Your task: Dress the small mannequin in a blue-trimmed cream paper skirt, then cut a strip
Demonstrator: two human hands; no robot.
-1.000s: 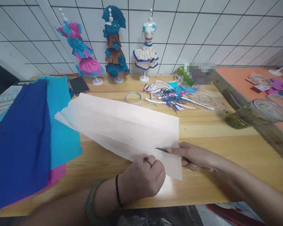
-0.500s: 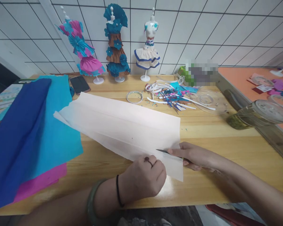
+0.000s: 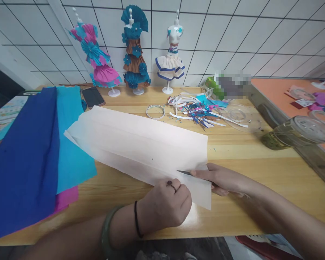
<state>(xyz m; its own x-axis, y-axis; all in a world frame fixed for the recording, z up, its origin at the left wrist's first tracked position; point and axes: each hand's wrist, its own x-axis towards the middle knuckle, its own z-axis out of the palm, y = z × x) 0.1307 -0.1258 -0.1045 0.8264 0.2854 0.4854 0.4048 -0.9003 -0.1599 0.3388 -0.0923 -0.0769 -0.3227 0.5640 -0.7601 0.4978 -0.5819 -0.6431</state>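
A large sheet of white crepe paper (image 3: 135,141) lies slantwise across the table, its far left end curled up. My left hand (image 3: 169,202), wearing a ring, is closed on the sheet's near edge. My right hand (image 3: 219,179) is wrapped round a pair of scissors (image 3: 184,173). One dark blade shows above the paper, pointing left along a cut that runs in from the right edge. The scissors' handles and the other blade are hidden by my fingers and the paper.
Blue paper (image 3: 29,155), turquoise paper (image 3: 73,162) and pink paper (image 3: 67,198) lie at left beside a phone (image 3: 92,97). Behind stand three dressed mannequins (image 3: 137,54). A tape roll (image 3: 155,112), paper scraps (image 3: 200,108) and a clear jar (image 3: 295,131) lie toward the right.
My right hand and the scissors have moved slightly left, deeper into the paper. My left hand keeps its hold. The whole view has shifted a little.
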